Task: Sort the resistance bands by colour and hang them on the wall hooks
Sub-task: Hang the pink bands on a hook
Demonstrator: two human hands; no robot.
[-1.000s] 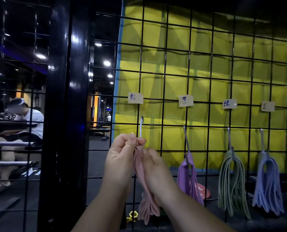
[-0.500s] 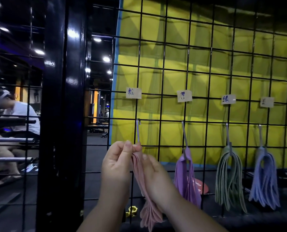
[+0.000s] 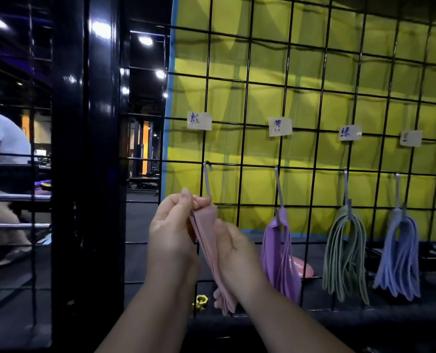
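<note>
A bunch of pink resistance bands hangs down between my two hands in front of a black wire grid. My left hand pinches the top of the bunch just below the lower end of the leftmost metal hook. My right hand grips the bunch a little lower. Whether the bands sit on the hook is hidden by my fingers. To the right, purple bands, green bands and blue bands each hang from their own hook.
A paper label is taped to the grid above each hook. A thick black post stands on the left. Behind the grid lie a yellow mat, a small yellow collar and a red disc. A seated person is at far left.
The view has shifted so the grid sits a little lower and left. My hands stay on the top of the pink bunch, just under the leftmost hook.
</note>
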